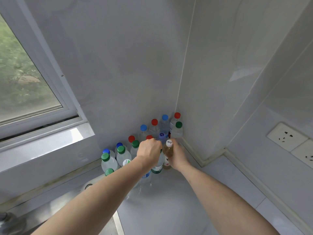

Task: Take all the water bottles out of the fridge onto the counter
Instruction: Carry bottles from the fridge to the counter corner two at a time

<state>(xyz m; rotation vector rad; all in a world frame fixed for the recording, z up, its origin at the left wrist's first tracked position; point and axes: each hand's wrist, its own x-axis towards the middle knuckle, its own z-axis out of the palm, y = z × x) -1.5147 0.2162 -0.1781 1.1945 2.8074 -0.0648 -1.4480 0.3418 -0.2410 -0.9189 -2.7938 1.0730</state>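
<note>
Several clear water bottles with red, blue and green caps (154,122) stand packed in the corner of the white counter (169,206). My left hand (149,152) grips the top of a green-labelled bottle (157,167) at the front of the group, hiding its cap. Beside it, my right hand (178,157) is curled round a bottle of amber liquid with a white cap (168,150); this bottle stands upright next to the green-labelled one. Another bottle with a blue label (147,177) shows partly under my left forearm. The fridge is out of view.
A steel sink (71,206) lies at the lower left, with a tap part (6,217) at the edge. A window (25,78) and its sill are on the left. Wall sockets (288,136) sit on the right wall. Tiled walls close the corner.
</note>
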